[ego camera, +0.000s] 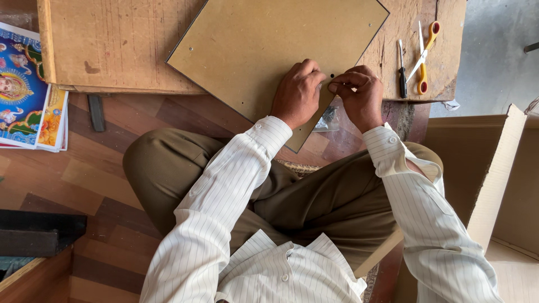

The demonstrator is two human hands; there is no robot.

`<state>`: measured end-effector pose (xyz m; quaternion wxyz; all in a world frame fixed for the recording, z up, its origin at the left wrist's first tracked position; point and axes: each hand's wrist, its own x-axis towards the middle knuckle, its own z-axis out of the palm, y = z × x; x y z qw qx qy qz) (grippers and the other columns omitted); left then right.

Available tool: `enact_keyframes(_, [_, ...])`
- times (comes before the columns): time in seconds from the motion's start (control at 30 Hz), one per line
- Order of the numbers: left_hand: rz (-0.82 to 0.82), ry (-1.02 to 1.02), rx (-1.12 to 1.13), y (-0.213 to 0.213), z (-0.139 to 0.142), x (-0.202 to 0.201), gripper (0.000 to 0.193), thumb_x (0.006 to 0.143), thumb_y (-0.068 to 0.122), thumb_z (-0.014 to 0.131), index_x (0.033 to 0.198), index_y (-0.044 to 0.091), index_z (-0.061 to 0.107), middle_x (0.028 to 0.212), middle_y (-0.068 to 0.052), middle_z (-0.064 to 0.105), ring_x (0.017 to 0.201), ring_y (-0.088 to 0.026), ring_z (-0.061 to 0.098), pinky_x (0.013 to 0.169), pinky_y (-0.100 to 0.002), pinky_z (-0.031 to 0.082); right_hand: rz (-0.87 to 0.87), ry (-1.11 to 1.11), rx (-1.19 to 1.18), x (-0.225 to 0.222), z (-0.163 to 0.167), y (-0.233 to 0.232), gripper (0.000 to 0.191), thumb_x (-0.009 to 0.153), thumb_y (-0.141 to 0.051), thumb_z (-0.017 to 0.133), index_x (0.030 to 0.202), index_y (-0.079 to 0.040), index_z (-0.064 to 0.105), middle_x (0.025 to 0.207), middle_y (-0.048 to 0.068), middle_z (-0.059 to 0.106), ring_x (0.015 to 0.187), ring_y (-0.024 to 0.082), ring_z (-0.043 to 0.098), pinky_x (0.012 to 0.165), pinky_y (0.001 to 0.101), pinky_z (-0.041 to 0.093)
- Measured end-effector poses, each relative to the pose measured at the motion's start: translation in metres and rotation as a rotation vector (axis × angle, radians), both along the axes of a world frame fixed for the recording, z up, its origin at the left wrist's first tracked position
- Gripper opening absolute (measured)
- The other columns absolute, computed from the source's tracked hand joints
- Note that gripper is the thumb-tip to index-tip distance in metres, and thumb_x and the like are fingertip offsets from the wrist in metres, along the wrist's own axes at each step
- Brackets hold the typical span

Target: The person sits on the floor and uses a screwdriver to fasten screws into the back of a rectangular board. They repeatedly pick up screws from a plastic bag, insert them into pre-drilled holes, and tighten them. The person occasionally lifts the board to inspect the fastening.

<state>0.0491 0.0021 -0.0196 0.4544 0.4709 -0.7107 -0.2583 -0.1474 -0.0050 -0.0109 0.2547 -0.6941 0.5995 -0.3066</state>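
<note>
Wooden floor is lying under your low bench (443, 67). Keep your left hand (297, 92) pressing the board (264, 45); your right hand (359, 92) is pinching something small at 3 o'clock; seat it squarely.

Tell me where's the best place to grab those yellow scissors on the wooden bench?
Probably by the yellow handle loops. The scissors lie flat on the wooden bench, slightly open, with one loop at the far end and one near the bench's front edge, and the pointed blades between them. Come from above onto the nearer loop, on the side away from the screwdriver lying close beside them, keeping fingers off the blades.
</note>
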Motion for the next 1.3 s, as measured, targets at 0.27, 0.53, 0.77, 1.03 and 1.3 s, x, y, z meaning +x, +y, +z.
enact_keyframes(0.27, [0.014, 0.032, 0.006, 0.004, 0.002, -0.002, 0.009, 0.085, -0.001, 0.069, 0.093, 0.002, 0.070, 0.103, -0.011, 0.063, 0.102, -0.032, 0.063, 0.088, -0.043, 0.052, -0.016, -0.223, 0.058, -0.009, 0.001, 0.006, 0.011, 0.092, 0.006, 0.078, 0.102, 0.001, 0.080, 0.099, 0.009, 0.070, 0.091, 0.018, 0.070, 0.080, 0.0288, 0.058])
enact_keyframes(0.53, [0.046, 0.022, 0.037, -0.001, 0.002, -0.016, 0.005, 0.083, 0.000, 0.073, 0.083, 0.004, 0.069, 0.099, -0.010, 0.064, 0.096, -0.032, 0.065, 0.083, -0.044, 0.052, -0.152, -0.382, 0.102, 0.001, -0.003, 0.014, 0.009, 0.085, 0.006, 0.077, 0.093, 0.007, 0.076, 0.103, 0.003, 0.059, 0.085, 0.016, 0.075, 0.071, 0.0257, 0.062])
enact_keyframes(0.77, [0.053, 0.023, 0.026, -0.004, 0.001, -0.019, 0.006, 0.083, 0.000, 0.073, 0.084, 0.004, 0.068, 0.101, -0.009, 0.064, 0.097, -0.031, 0.065, 0.084, -0.043, 0.053, -0.141, -0.197, 0.036, -0.006, -0.003, 0.007, 0.011, 0.085, 0.002, 0.078, 0.095, 0.003, 0.079, 0.099, 0.008, 0.064, 0.080, 0.014, 0.070, 0.073, 0.0261, 0.061])
enact_keyframes(1.03, [0.050, 0.019, 0.013, -0.006, 0.001, -0.017, 0.008, 0.082, 0.000, 0.073, 0.085, 0.004, 0.068, 0.102, -0.010, 0.063, 0.098, -0.032, 0.063, 0.085, -0.044, 0.052, -0.130, -0.049, -0.002, 0.001, 0.001, 0.006, 0.010, 0.085, -0.002, 0.075, 0.094, 0.003, 0.078, 0.095, 0.009, 0.066, 0.077, 0.014, 0.069, 0.070, 0.0273, 0.059])
enact_keyframes(1.3, [0.045, 0.017, 0.016, -0.005, 0.002, -0.014, 0.008, 0.082, -0.001, 0.073, 0.086, 0.004, 0.067, 0.102, -0.010, 0.063, 0.099, -0.032, 0.064, 0.085, -0.044, 0.052, -0.128, -0.003, -0.009, 0.009, 0.005, 0.006, 0.010, 0.086, -0.006, 0.075, 0.089, 0.003, 0.077, 0.084, 0.010, 0.066, 0.072, 0.015, 0.066, 0.066, 0.0288, 0.055])
